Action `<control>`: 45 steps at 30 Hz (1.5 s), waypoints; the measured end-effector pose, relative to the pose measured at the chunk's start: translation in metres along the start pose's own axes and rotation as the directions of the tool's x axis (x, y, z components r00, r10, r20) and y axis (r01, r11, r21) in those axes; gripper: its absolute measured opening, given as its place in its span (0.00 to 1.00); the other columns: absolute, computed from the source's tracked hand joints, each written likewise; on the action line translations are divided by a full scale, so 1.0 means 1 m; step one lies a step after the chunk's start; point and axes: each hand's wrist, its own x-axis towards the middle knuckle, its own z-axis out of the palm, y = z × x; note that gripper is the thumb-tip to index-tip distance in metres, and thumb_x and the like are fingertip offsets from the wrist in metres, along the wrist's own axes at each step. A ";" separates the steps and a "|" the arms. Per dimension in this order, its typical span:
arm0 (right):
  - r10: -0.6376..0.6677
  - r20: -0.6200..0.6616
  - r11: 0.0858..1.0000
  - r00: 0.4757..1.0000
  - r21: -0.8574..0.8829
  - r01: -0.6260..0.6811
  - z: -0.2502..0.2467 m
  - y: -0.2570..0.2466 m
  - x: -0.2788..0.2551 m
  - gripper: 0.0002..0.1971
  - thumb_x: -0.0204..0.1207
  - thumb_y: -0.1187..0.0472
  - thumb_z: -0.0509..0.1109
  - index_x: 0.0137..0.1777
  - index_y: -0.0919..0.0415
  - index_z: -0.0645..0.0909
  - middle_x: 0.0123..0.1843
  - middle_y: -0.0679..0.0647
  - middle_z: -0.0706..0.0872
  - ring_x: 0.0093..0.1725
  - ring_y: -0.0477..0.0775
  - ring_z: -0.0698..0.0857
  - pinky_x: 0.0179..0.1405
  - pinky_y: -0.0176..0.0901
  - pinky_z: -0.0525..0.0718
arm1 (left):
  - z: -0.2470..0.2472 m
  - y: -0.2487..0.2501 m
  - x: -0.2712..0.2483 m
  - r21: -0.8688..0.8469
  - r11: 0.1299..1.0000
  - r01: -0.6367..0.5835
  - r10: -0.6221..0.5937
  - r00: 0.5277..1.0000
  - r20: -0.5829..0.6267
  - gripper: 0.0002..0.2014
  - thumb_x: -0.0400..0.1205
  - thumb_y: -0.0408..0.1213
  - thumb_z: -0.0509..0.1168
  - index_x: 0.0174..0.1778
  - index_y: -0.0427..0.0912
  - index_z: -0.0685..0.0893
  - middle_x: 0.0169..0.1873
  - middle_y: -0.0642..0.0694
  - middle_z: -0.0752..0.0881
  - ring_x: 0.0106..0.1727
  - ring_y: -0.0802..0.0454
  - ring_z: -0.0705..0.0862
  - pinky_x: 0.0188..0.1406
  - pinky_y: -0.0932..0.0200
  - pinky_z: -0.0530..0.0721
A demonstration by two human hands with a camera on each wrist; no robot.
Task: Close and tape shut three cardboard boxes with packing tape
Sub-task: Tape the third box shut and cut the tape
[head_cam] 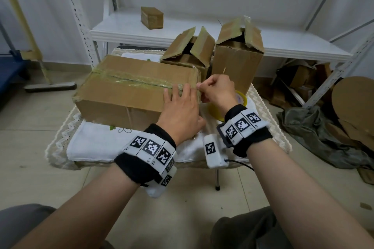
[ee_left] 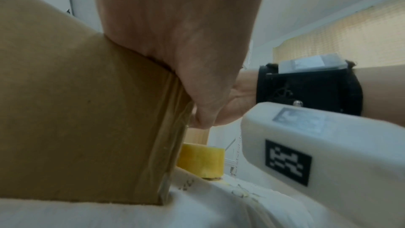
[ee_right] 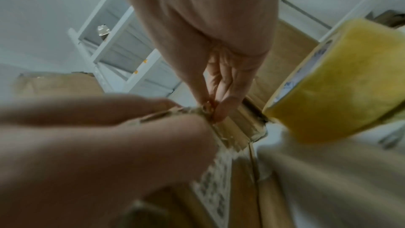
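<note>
A large closed cardboard box [head_cam: 129, 91] lies on the cloth-covered table, with clear packing tape [head_cam: 139, 82] running along its top seam. My left hand [head_cam: 178, 92] lies flat on the right end of the box top, fingers straight, pressing the tape down. At the box's top right edge, my right hand [head_cam: 199, 87] pinches the crumpled tape end [ee_right: 206, 108]; a thin stick [head_cam: 223, 70] pokes up from that hand. The yellow tape roll [head_cam: 242, 97] lies on the table behind my right wrist. Two boxes with open flaps stand behind, a low one [head_cam: 190, 50] and a tall one [head_cam: 238, 56].
The table [head_cam: 66, 127] is small, with a white lace-edged cloth. A white shelf [head_cam: 202, 34] behind it carries a small closed box [head_cam: 151, 17]. Cardboard scraps and a grey cloth [head_cam: 315, 127] lie on the floor at the right. A broom head [head_cam: 50, 87] rests at the left.
</note>
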 end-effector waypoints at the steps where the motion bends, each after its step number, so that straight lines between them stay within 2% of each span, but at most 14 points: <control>1: 0.003 -0.026 1.000 1.000 0.001 -0.003 0.003 0.001 0.002 0.09 0.80 0.61 0.77 0.39 0.64 0.87 0.35 0.57 0.90 0.27 0.48 0.88 0.36 0.38 0.91 | 0.000 -0.001 0.001 0.003 1.000 0.001 -0.001 1.000 0.013 0.35 0.79 0.48 0.59 0.81 0.36 0.59 0.75 0.35 0.65 0.81 0.30 0.60 0.81 0.29 0.57; 4: 0.031 -0.058 0.998 0.998 0.060 -0.027 0.005 0.000 0.000 0.11 0.78 0.62 0.79 0.33 0.60 0.88 0.37 0.60 0.91 0.35 0.54 0.91 0.42 0.51 0.94 | -0.005 -0.002 0.003 -0.042 0.999 -0.017 0.019 0.999 0.048 0.40 0.80 0.58 0.60 0.82 0.37 0.60 0.75 0.35 0.66 0.79 0.31 0.63 0.81 0.32 0.59; 8: 0.042 -0.121 0.999 0.992 -0.002 -0.043 0.011 0.007 0.004 0.15 0.75 0.56 0.80 0.27 0.53 0.87 0.42 0.60 0.91 0.52 0.60 0.89 0.55 0.57 0.90 | -0.027 -0.019 0.009 -0.393 0.917 0.065 -0.024 0.994 0.109 0.44 0.79 0.67 0.61 0.86 0.46 0.57 0.82 0.41 0.61 0.83 0.39 0.62 0.82 0.35 0.62; 10: 0.037 -0.131 0.999 0.991 -0.012 -0.039 0.014 0.010 0.006 0.14 0.75 0.54 0.80 0.28 0.53 0.88 0.45 0.62 0.90 0.48 0.63 0.89 0.50 0.58 0.92 | -0.040 -0.047 0.015 -0.425 0.895 0.140 -0.135 0.990 0.042 0.44 0.79 0.69 0.60 0.86 0.48 0.59 0.84 0.42 0.61 0.85 0.40 0.61 0.84 0.34 0.58; 13: 0.040 -0.080 0.997 0.996 0.074 -0.034 0.008 0.010 0.003 0.13 0.77 0.59 0.79 0.31 0.58 0.90 0.41 0.66 0.91 0.36 0.60 0.91 0.36 0.47 0.93 | -0.057 -0.112 0.018 -0.243 0.895 0.374 -0.401 0.913 -0.071 0.40 0.81 0.63 0.62 0.86 0.47 0.61 0.85 0.38 0.61 0.86 0.36 0.58 0.83 0.32 0.55; 15: 0.066 -0.039 0.987 0.997 0.151 -0.059 0.004 0.007 0.001 0.12 0.79 0.59 0.78 0.34 0.61 0.88 0.40 0.65 0.92 0.35 0.61 0.92 0.41 0.53 0.94 | -0.062 -0.159 0.011 -0.171 0.824 0.539 -0.557 0.827 -0.074 0.41 0.80 0.63 0.62 0.85 0.44 0.62 0.83 0.35 0.64 0.83 0.31 0.63 0.81 0.30 0.61; 17: 0.158 0.082 0.968 0.984 0.186 -0.171 0.004 0.004 -0.002 0.14 0.83 0.56 0.73 0.38 0.62 0.83 0.42 0.65 0.91 0.32 0.61 0.90 0.41 0.56 0.93 | -0.059 -0.192 0.003 -0.212 0.771 0.600 -0.613 0.790 0.010 0.40 0.80 0.63 0.64 0.82 0.40 0.67 0.79 0.32 0.70 0.78 0.30 0.70 0.77 0.34 0.69; 23: 0.278 0.356 0.913 0.892 0.190 -0.360 0.012 -0.001 -0.009 0.23 0.87 0.46 0.63 0.65 0.68 0.81 0.45 0.62 0.88 0.34 0.56 0.86 0.24 0.37 0.84 | -0.048 -0.202 -0.009 -0.444 0.689 0.574 -0.612 0.788 0.068 0.33 0.82 0.55 0.68 0.78 0.37 0.74 0.72 0.35 0.79 0.70 0.35 0.78 0.64 0.47 0.76; 28: 0.193 0.451 0.941 0.871 0.166 -0.294 0.010 -0.005 -0.011 0.29 0.81 0.40 0.70 0.69 0.63 0.80 0.61 0.66 0.90 0.50 0.59 0.86 0.60 0.54 0.89 | -0.058 -0.201 -0.014 -0.525 0.625 0.577 -0.641 0.764 0.076 0.30 0.82 0.57 0.67 0.70 0.35 0.81 0.67 0.34 0.83 0.65 0.35 0.81 0.58 0.50 0.78; 31: 0.145 0.468 0.934 0.872 0.225 -0.277 0.002 -0.013 -0.016 0.37 0.71 0.33 0.73 0.69 0.63 0.79 0.42 0.56 0.91 0.41 0.56 0.86 0.45 0.50 0.90 | -0.072 -0.203 -0.024 -0.633 0.564 0.530 -0.676 0.737 0.014 0.24 0.79 0.56 0.70 0.58 0.38 0.85 0.59 0.37 0.86 0.58 0.38 0.84 0.64 0.44 0.83; 35: 0.004 0.507 0.855 0.862 0.446 -0.266 -0.014 -0.030 -0.027 0.13 0.82 0.45 0.69 0.50 0.54 0.83 0.32 0.48 0.84 0.35 0.52 0.77 0.43 0.48 0.81 | -0.085 -0.205 -0.037 -0.747 0.496 0.443 -0.747 0.657 -0.106 0.31 0.74 0.61 0.74 0.66 0.43 0.82 0.63 0.41 0.85 0.62 0.42 0.83 0.64 0.45 0.83; 41: -0.189 0.377 0.713 0.907 0.687 -0.137 -0.017 -0.049 -0.026 0.36 0.73 0.49 0.78 0.77 0.68 0.74 0.41 0.48 0.82 0.27 0.43 0.71 0.35 0.40 0.73 | -0.096 -0.189 -0.040 -0.904 0.401 0.144 -0.744 0.628 -0.230 0.30 0.74 0.59 0.74 0.70 0.52 0.77 0.65 0.50 0.80 0.59 0.51 0.82 0.45 0.57 0.82; 43: -0.241 0.311 0.678 0.919 0.732 -0.070 -0.016 -0.057 -0.027 0.41 0.69 0.53 0.80 0.81 0.64 0.70 0.52 0.52 0.86 0.37 0.46 0.86 0.43 0.43 0.86 | -0.096 -0.190 -0.040 -0.907 0.403 0.123 -0.749 0.614 -0.250 0.30 0.75 0.57 0.74 0.72 0.54 0.76 0.65 0.52 0.79 0.61 0.53 0.80 0.51 0.55 0.83; 45: -0.277 0.236 0.668 0.932 0.744 0.010 -0.010 -0.061 -0.026 0.45 0.67 0.57 0.82 0.84 0.58 0.66 0.68 0.57 0.84 0.62 0.55 0.89 0.65 0.57 0.87 | -0.092 -0.191 -0.039 -0.886 0.431 0.171 -0.760 0.599 -0.254 0.36 0.74 0.57 0.76 0.76 0.53 0.74 0.68 0.50 0.79 0.66 0.52 0.79 0.62 0.52 0.82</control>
